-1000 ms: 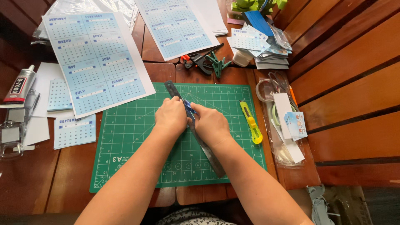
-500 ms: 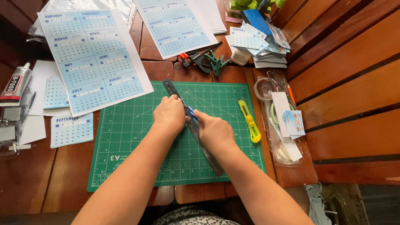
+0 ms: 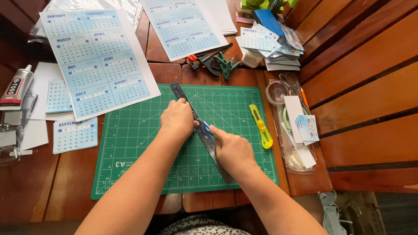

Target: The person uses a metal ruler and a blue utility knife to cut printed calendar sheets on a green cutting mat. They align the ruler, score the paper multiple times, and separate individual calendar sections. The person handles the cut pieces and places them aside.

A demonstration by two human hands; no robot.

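Now the left hand (image 3: 176,119) presses flat on a dark ruler (image 3: 198,126) lying slantwise across the green cutting mat (image 3: 143,161) at the tabletop's near edge. The right hand (image 3: 234,150), clenched round a blue-handled knife (image 3: 206,129), has slid a little nearer along the ruler's edge since a second ago: the cut seems underway. A yellow cutter (image 3: 260,125) lies by the mat's right edge.
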